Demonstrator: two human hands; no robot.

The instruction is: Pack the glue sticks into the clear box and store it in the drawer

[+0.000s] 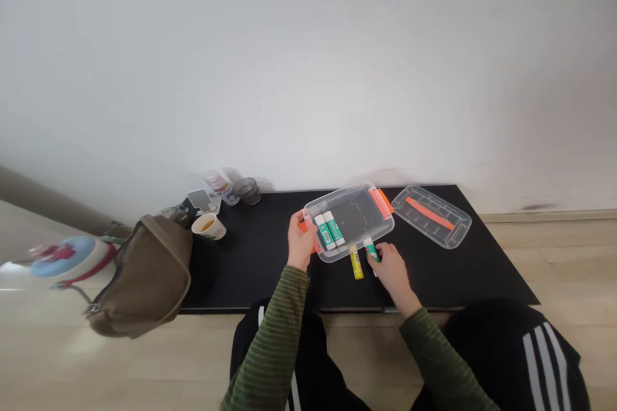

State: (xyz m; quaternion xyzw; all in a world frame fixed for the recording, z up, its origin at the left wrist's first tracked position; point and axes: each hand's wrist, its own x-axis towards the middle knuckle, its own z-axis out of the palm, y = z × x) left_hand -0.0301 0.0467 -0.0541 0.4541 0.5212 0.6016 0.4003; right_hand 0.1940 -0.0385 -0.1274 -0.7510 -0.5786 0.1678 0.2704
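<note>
My left hand (301, 243) grips the near-left end of a clear plastic box (360, 226) with orange latches. Two green-and-white glue sticks (330, 231) lie side by side in the box's left part. My right hand (388, 264) is closed around another green-and-white glue stick (370, 248), just outside the box's front edge. Beside it on the table, a yellow glue stick (356, 263) lies close to the box's front wall. The box's clear lid (432, 217), with an orange handle, rests apart from it on the right.
On the black table's (270, 250) left side stand a paper cup (209, 226) of brownish drink, a dark glass (247, 191), a bottle (222, 187) and a small white stand (204, 201). A brown bag (144, 282) hangs over the left edge. A white wall (318, 77) borders the back.
</note>
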